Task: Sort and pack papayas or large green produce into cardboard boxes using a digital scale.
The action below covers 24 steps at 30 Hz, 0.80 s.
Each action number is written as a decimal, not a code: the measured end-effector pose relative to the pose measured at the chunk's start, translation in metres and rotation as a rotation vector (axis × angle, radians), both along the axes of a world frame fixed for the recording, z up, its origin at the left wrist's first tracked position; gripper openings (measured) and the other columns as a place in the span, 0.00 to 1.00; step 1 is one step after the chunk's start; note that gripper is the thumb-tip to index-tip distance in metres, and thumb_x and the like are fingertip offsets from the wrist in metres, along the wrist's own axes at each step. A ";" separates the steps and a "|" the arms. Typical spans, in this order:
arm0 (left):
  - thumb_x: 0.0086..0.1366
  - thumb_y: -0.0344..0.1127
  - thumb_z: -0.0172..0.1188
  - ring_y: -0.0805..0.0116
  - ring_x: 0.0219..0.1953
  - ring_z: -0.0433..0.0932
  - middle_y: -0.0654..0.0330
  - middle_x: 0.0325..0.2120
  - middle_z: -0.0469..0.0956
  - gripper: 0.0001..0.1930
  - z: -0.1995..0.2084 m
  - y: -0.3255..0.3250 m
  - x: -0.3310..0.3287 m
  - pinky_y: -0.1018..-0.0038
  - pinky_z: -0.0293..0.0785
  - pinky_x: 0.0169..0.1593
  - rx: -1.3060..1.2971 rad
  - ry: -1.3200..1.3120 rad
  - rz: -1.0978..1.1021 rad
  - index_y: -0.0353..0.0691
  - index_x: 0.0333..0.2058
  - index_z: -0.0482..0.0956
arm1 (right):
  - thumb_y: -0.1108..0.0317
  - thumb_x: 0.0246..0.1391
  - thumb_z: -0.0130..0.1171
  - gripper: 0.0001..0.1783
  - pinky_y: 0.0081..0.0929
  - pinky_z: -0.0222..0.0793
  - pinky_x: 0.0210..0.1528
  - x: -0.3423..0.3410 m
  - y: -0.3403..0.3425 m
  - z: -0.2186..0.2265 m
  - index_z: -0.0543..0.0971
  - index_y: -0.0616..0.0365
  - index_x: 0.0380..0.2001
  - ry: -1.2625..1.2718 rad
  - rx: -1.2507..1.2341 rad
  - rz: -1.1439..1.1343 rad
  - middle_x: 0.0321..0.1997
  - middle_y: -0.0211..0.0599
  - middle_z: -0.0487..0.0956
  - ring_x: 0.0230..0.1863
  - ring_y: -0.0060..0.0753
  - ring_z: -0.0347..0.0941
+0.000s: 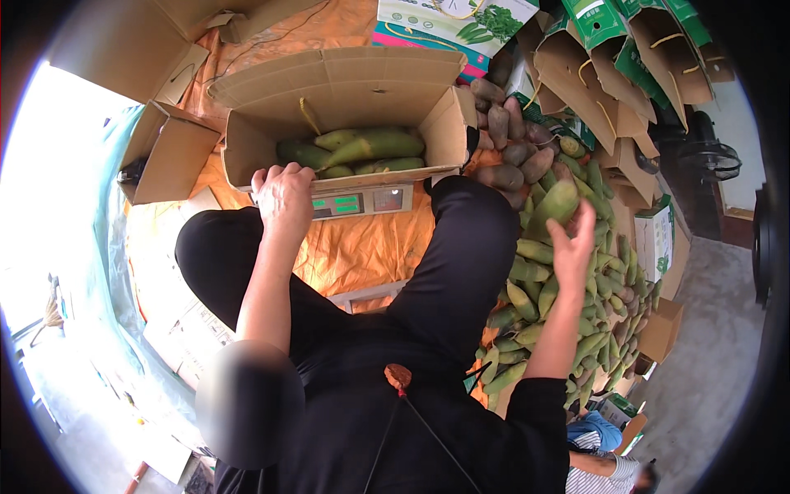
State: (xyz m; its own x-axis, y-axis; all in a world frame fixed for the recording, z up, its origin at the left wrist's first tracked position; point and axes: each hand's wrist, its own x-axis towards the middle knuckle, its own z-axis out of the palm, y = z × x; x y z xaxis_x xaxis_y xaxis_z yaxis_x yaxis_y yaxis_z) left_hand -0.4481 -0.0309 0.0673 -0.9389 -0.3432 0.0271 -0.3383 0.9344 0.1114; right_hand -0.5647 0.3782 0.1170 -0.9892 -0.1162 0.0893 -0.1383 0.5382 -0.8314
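Note:
An open cardboard box (337,78) stands in front of me with several green radishes (374,148) lying in it. It rests on a scale (358,202) with a lit green display. My left hand (284,198) has its fingers curled over the box's near left rim. Off to the right, my right hand (572,247) is closed around a large green radish (556,206), above a big heap of green radishes (535,272). Part of that radish is covered by my fingers.
Reddish-purple radishes (498,123) lie beyond the green ones. Open carrier boxes (584,78) line the far right, near a black fan (709,156). Another cardboard box (169,156) stands at left on the orange sheet (329,255). Another person (605,461) is at lower right.

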 end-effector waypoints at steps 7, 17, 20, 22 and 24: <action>0.52 0.29 0.60 0.62 0.41 0.74 0.65 0.30 0.77 0.04 0.001 0.000 -0.001 0.60 0.60 0.56 0.008 -0.014 -0.002 0.47 0.27 0.81 | 0.80 0.45 0.62 0.31 0.28 0.67 0.54 -0.026 -0.128 0.126 0.68 0.61 0.55 0.282 -0.107 0.509 0.51 0.38 0.74 0.50 0.31 0.72; 0.53 0.30 0.57 0.61 0.40 0.75 0.64 0.29 0.77 0.05 0.006 0.001 0.003 0.58 0.60 0.56 -0.005 -0.034 -0.012 0.47 0.27 0.81 | 0.65 0.44 0.67 0.27 0.43 0.67 0.50 -0.038 -0.296 0.072 0.71 0.57 0.48 0.322 0.234 1.033 0.46 0.44 0.76 0.51 0.48 0.71; 0.53 0.30 0.56 0.61 0.40 0.75 0.64 0.29 0.77 0.06 0.005 0.002 0.002 0.57 0.60 0.55 -0.007 -0.040 -0.021 0.47 0.28 0.81 | 0.63 0.45 0.67 0.26 0.44 0.67 0.50 -0.041 -0.330 0.030 0.72 0.55 0.48 0.341 0.402 1.038 0.45 0.42 0.77 0.50 0.46 0.73; 0.53 0.29 0.57 0.61 0.40 0.75 0.64 0.29 0.77 0.06 0.005 0.002 0.001 0.57 0.60 0.55 0.010 -0.005 -0.025 0.48 0.29 0.81 | 0.61 0.45 0.67 0.26 0.45 0.67 0.49 -0.041 -0.334 0.023 0.73 0.54 0.48 0.387 0.493 1.015 0.45 0.41 0.78 0.50 0.45 0.73; 0.45 0.24 0.60 0.61 0.40 0.74 0.64 0.30 0.76 0.09 0.004 0.002 0.002 0.55 0.59 0.57 0.071 0.006 -0.030 0.47 0.27 0.80 | 0.56 0.47 0.65 0.28 0.45 0.67 0.50 -0.041 -0.331 0.018 0.72 0.51 0.51 0.330 0.460 0.917 0.45 0.41 0.78 0.50 0.45 0.74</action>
